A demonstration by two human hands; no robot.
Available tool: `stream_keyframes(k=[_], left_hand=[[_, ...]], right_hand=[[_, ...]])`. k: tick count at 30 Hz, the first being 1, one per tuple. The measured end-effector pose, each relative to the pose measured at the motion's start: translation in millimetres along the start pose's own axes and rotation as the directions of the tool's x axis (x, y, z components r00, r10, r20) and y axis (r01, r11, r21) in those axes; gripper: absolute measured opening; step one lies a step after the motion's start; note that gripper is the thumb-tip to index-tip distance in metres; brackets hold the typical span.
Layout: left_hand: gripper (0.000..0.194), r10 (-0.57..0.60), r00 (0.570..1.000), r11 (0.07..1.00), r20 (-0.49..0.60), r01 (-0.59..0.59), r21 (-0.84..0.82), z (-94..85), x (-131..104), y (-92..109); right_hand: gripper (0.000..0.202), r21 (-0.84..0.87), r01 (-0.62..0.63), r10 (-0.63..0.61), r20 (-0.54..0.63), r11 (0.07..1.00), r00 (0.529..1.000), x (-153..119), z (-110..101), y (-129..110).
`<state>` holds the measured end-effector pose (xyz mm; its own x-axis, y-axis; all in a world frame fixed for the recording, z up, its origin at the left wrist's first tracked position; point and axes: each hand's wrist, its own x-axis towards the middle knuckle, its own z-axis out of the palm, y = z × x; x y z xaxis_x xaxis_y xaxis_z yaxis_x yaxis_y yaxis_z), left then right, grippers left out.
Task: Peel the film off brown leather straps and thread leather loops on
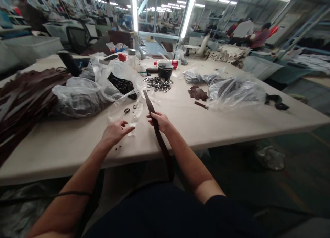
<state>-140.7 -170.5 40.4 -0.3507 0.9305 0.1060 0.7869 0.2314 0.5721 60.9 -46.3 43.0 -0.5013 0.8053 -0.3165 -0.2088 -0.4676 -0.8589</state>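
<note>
The table [177, 105] is passable between the strap [157, 131] and brown scraps [198, 93]; plastic bags [78, 95] block its left.

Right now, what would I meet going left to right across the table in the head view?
Brown strips, left hand, right hand holding a strap, brown scraps, rightmost clear bag.

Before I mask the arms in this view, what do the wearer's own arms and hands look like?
Left hand and right hand: bare, no gloves. Both forearms uncovered. Right upper arm shows a short dark navy sleeve; no left sleeve visible. A thin dark cord crosses the left forearm.
</note>
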Motion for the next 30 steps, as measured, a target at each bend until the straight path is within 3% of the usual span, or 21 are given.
stream_keyframes(k=[2,5,9,13,18,21,23,26,28,30], left_hand=[[0.036,0.050,0.999,0.987,0.014,-0.052,0.155,7.0,4.1,5.8],[0.019,0.097,0.995,0.973,0.034,-0.102,0.207,19.2,8.8,12.0],[0.021,0.108,0.991,0.977,0.074,-0.119,0.179,25.6,9.6,13.6],[0.020,0.141,0.989,0.981,0.032,-0.144,0.128,25.4,-0.4,13.1],[0.022,0.181,0.983,0.981,-0.042,-0.177,0.078,28.2,-21.3,20.8],[0.021,0.075,0.996,0.990,-0.046,-0.080,-0.112,28.4,-30.7,26.7],[0.029,-0.073,0.997,0.917,-0.016,0.060,-0.393,27.1,-34.0,29.4],[0.061,-0.220,0.964,0.624,0.150,0.257,-0.738,23.8,-35.2,31.8],[0.065,-0.212,0.937,0.501,0.277,0.348,-0.793,21.8,-35.1,32.8],[0.058,-0.192,0.910,0.434,0.367,0.414,-0.800,20.2,-35.2,33.5]], right_hand=[[0.006,0.002,-0.022,0.022,0.000,1.000,1.000,-4.3,-8.9,2.4],[0.009,-0.016,-0.081,0.082,0.033,0.997,0.996,-9.4,-16.5,6.4],[0.011,-0.074,-0.172,0.179,0.107,0.982,0.978,-13.0,-16.1,12.6],[0.016,-0.098,-0.203,0.216,0.151,0.974,0.965,-14.5,-9.3,19.4],[0.010,-0.141,-0.147,0.166,0.129,0.979,0.978,-15.4,8.0,21.7],[0.005,-0.191,-0.085,0.106,0.105,0.978,0.989,-16.2,19.1,16.3],[0.007,-0.206,-0.031,0.057,0.122,0.978,0.991,-17.8,24.7,9.8],[0.008,-0.222,0.046,-0.001,0.199,0.974,0.980,-22.1,30.8,-3.1],[0.008,-0.259,0.076,-0.009,0.251,0.963,0.968,-25.1,34.4,-12.7],[0.009,-0.310,0.100,-0.010,0.280,0.945,0.960,-27.1,37.1,-22.2]])
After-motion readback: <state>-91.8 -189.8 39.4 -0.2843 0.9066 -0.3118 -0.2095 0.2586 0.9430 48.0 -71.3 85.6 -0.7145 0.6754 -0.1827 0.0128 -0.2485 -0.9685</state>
